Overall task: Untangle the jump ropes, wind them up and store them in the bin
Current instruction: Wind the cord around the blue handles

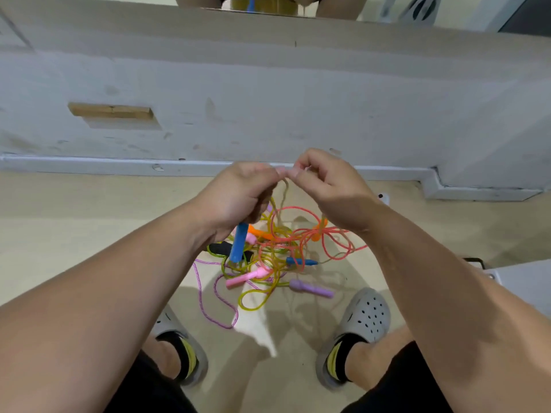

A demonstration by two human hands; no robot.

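A tangle of jump ropes point(272, 257) lies on the floor between my feet: yellow, orange and purple cords with pink point(247, 277), purple point(311, 288), orange and black handles. My left hand point(238, 195) is shut on a blue handle point(239, 245) that hangs down from it, and its fingertips pinch a yellow cord point(283, 193). My right hand point(331, 186) pinches the same yellow cord right beside the left fingertips. Both hands are raised above the pile. A second blue handle point(299, 261) lies in the tangle.
A white wall with a baseboard point(104, 165) runs across just beyond the pile. My grey clogs point(365, 317) stand on either side of the ropes. A grey-white box corner point(518, 281) sits at the right edge. The floor is beige.
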